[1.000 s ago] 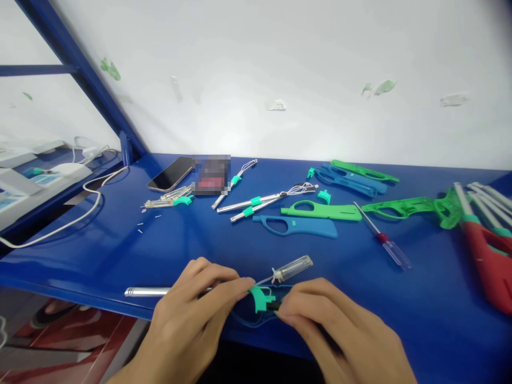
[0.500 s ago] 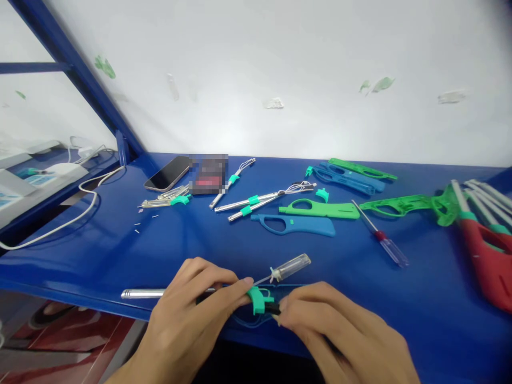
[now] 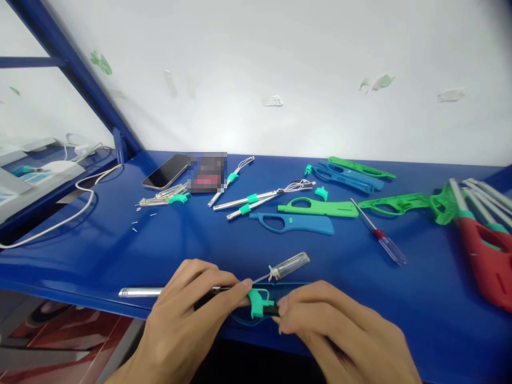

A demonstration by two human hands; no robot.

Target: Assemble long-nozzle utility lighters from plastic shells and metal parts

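Teal trigger piece (image 3: 256, 306) sits near the front of the blue bench (image 3: 208, 240): the left hand (image 3: 188, 312) pinches its left side, the right hand (image 3: 340, 322) grips the black part (image 3: 272, 310) beside it. Just beyond lies a clear cartridge (image 3: 294, 265) (slanting, from where I stand); farther back, a blue handle shell (image 3: 312, 224), a green handle shell (image 3: 340, 209), then a phone (image 3: 167, 172).

Left grip (image 3: 188, 314) and right grip (image 3: 348, 325) curled, slightly apart
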